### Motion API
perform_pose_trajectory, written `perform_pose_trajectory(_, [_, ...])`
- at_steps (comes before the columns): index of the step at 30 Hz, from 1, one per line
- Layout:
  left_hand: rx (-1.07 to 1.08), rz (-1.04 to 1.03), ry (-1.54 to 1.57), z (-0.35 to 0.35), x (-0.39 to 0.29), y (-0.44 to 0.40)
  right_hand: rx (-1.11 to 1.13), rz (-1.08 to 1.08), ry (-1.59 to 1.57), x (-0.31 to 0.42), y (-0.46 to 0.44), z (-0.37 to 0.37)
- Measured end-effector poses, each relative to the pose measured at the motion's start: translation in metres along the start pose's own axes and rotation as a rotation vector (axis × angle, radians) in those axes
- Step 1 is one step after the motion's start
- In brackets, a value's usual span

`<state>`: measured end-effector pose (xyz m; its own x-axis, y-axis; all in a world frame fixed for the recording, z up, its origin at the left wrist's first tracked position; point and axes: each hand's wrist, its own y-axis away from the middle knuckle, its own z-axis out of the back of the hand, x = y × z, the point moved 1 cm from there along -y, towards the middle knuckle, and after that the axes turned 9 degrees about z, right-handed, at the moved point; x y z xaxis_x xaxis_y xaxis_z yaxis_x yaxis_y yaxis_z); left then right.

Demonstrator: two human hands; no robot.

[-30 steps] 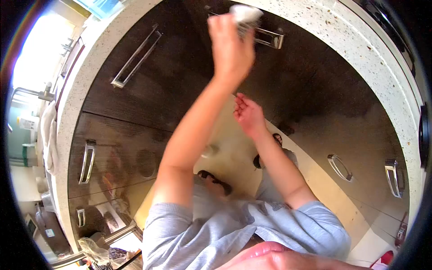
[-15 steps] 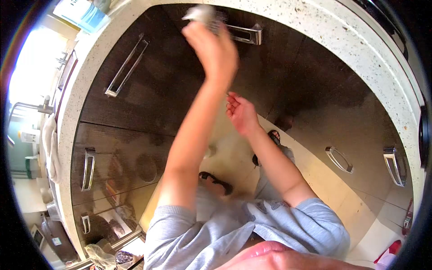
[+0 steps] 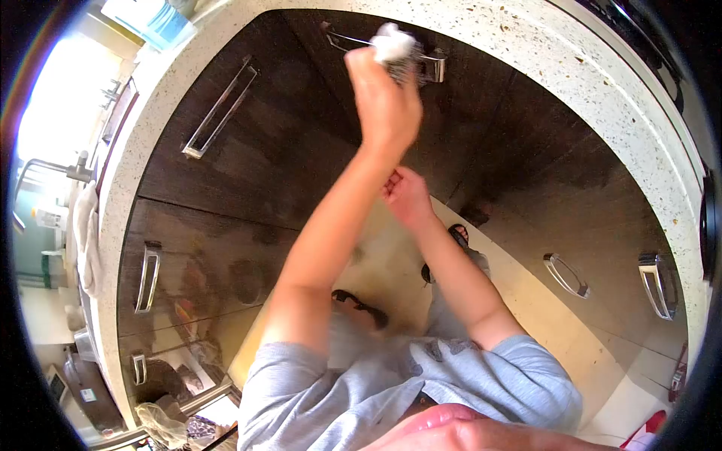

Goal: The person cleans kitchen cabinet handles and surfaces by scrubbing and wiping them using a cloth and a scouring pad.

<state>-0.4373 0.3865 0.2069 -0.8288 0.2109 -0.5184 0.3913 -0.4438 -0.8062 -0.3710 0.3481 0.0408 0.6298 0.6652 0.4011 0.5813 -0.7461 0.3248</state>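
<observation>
My left hand [image 3: 385, 101] is raised to the dark cabinet front [image 3: 301, 113], its fingers closed on a crumpled white-and-grey cloth [image 3: 395, 46]. The cloth is against or just in front of a chrome handle [image 3: 435, 68] near the top of the cabinet and covers part of it. My right hand [image 3: 408, 195] is lower, just right of my left forearm. Its fingers are curled in, the tips partly behind that forearm, and I cannot see whether they hold anything.
A speckled white countertop [image 3: 602, 105] curves over the cabinets. More chrome handles stick out, one on the left door [image 3: 219, 113] and another at the far right [image 3: 656, 286]. At left are a faucet [image 3: 75, 169] and a white cloth [image 3: 86, 240]. Plastic bags [image 3: 162, 425] lie at lower left.
My left hand has moved right along the chrome handle with the cloth, uncovering the handle's left end. My right hand has come slightly lower, its fingers now partly behind the left forearm.
</observation>
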Motion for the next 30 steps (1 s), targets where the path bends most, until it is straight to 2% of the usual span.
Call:
perform_pose_trajectory(1, [-0.066,0.015,-0.065,0.002,0.013,-0.007,-0.007,-0.042,0.008,0.001,0.001,-0.002])
perform_pose_trajectory(3, [-0.179,0.329,0.096,0.01,0.042,-0.026,-0.054,-0.04,-0.01,0.0,0.007,-0.003])
perform_pose_trajectory(6, [-0.125,0.343,0.236,0.019,0.04,-0.024,-0.052,-0.015,-0.015,0.009,-0.001,-0.003])
perform_pose_trajectory(9, [-0.237,0.57,0.701,0.031,0.037,-0.018,-0.024,-0.004,-0.035,0.011,-0.003,0.001])
perform_pose_trajectory(11, [-0.29,0.64,0.526,0.03,0.054,-0.019,-0.023,-0.011,-0.054,0.012,0.001,0.001])
perform_pose_trajectory(13, [-0.251,0.506,0.447,0.019,0.052,-0.021,-0.027,-0.006,-0.065,0.014,0.001,0.005])
perform_pose_trajectory(14, [-0.241,0.318,0.203,0.012,0.043,-0.014,-0.026,-0.003,-0.072,0.014,0.001,0.005])
perform_pose_trajectory(15, [-0.265,0.107,0.111,0.012,0.005,-0.009,-0.025,0.008,-0.071,0.013,-0.003,0.007])
perform_pose_trajectory(17, [-0.196,-0.009,0.106,0.0,-0.022,0.013,-0.021,0.025,-0.065,0.008,-0.012,0.011])
perform_pose_trajectory(18, [-0.182,-0.012,0.069,0.004,-0.018,0.013,0.036,0.059,-0.054,0.007,-0.009,0.006])
perform_pose_trajectory(20, [-0.166,-0.015,0.006,0.011,-0.004,0.004,0.0,0.002,-0.045,0.01,-0.001,0.002])
perform_pose_trajectory(21, [-0.196,0.052,-0.032,0.017,0.004,-0.006,-0.019,-0.025,-0.042,0.013,0.001,0.002])
perform_pose_trajectory(23, [-0.241,0.3,0.124,0.019,0.047,-0.02,-0.043,0.006,-0.03,0.016,0.004,0.002])
perform_pose_trajectory(24, [-0.284,0.182,0.16,0.012,0.036,-0.022,-0.054,0.022,-0.025,0.017,0.003,0.001])
perform_pose_trajectory(25, [-0.215,0.138,0.093,0.015,0.009,-0.012,-0.066,0.019,-0.032,0.017,-0.003,0.0])
perform_pose_trajectory(27, [-0.068,-0.082,0.045,0.009,-0.024,0.012,-0.1,0.0,-0.045,0.008,-0.011,0.005])
perform_pose_trajectory(28, [-0.013,0.01,0.074,0.008,-0.019,0.015,-0.051,-0.015,-0.057,0.005,-0.012,0.005])
perform_pose_trajectory(30, [-0.087,0.03,0.093,0.015,0.0,-0.001,0.043,-0.043,-0.074,0.004,-0.01,0.008])
